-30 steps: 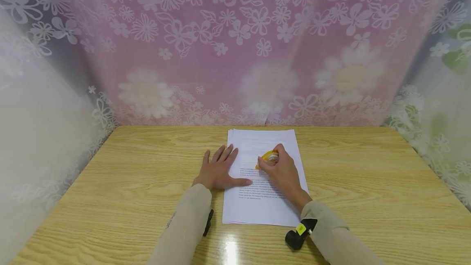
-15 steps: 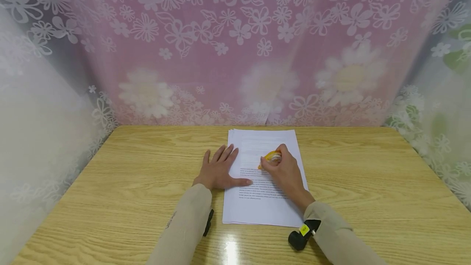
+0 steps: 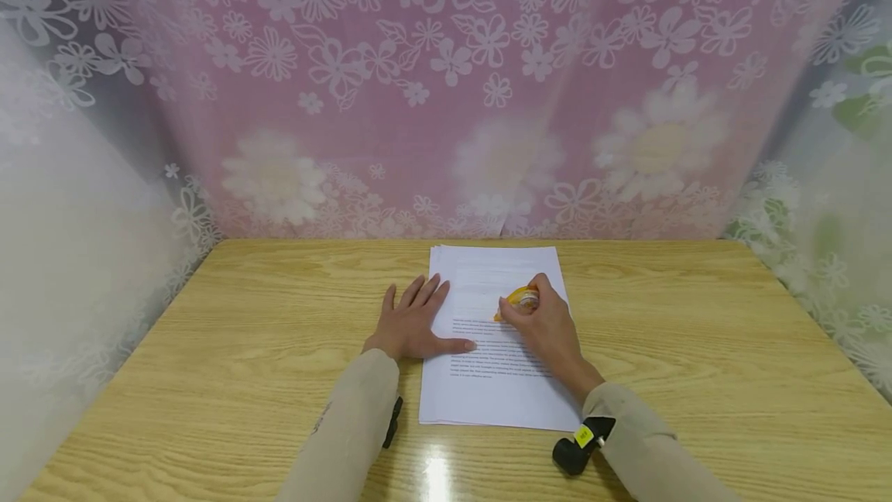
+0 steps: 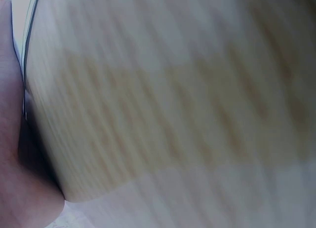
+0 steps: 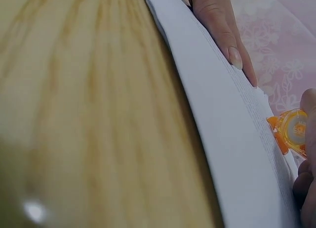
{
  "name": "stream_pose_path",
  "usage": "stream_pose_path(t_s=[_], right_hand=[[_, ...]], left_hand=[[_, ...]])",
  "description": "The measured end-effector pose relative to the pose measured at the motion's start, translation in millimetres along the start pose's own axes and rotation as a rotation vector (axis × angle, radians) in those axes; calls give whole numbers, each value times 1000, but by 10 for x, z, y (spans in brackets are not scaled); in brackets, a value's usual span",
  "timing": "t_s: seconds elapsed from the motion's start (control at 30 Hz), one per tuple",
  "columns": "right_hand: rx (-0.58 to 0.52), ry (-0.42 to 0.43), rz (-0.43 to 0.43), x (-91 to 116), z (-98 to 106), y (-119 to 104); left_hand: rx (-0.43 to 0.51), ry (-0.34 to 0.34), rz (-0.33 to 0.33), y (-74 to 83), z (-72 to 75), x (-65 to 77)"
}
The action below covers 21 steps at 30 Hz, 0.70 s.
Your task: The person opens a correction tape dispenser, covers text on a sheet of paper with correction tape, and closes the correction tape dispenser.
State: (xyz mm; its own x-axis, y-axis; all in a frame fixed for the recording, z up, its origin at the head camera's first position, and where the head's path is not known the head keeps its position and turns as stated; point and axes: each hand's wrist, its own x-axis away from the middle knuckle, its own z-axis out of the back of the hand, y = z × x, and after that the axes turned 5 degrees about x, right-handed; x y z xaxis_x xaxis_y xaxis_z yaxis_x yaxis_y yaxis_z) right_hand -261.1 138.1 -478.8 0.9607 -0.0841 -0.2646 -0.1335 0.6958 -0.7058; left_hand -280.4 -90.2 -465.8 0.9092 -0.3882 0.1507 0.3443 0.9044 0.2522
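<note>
A stack of printed paper (image 3: pixel 498 403) lies on the wooden table, with lines of text across its middle and fainter or whitened lines above. My right hand (image 3: pixel 550 328) pinches an orange, partly clear correction tape dispenser (image 3: pixel 521 300), its tip down at the top line of the text. The right wrist view shows the dispenser's round see-through body (image 5: pixel 295 128) between the fingers and thumb. My left hand (image 3: pixel 418 324) rests with fingers spread over the left edge of the paper, its thumb on the page. In the left wrist view only a strip of that hand (image 4: pixel 24 173) shows.
The wooden table (image 3: pixel 279 331) reaches out on both sides of the paper. A pink flowered curtain (image 3: pixel 390 122) hangs along its back edge, with pale flowered curtains at both sides. A black wrist camera (image 3: pixel 574 452) sits beside the right sleeve.
My right hand has slid a little to the right along the page with the correction tape dispenser. The left hand and the paper stay in place.
</note>
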Motion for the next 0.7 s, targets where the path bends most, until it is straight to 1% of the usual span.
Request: stream_pose_path(t_s=[0.23, 0.43, 0.7], right_hand=[[1, -4, 4, 5, 28, 24], [6, -7, 6, 10, 41, 49], [-2, -5, 8, 8, 81, 87]], left_hand=[[-12, 1, 5, 1, 6, -2], [-22, -14, 13, -10, -3, 1], [-16, -2, 7, -10, -8, -12]])
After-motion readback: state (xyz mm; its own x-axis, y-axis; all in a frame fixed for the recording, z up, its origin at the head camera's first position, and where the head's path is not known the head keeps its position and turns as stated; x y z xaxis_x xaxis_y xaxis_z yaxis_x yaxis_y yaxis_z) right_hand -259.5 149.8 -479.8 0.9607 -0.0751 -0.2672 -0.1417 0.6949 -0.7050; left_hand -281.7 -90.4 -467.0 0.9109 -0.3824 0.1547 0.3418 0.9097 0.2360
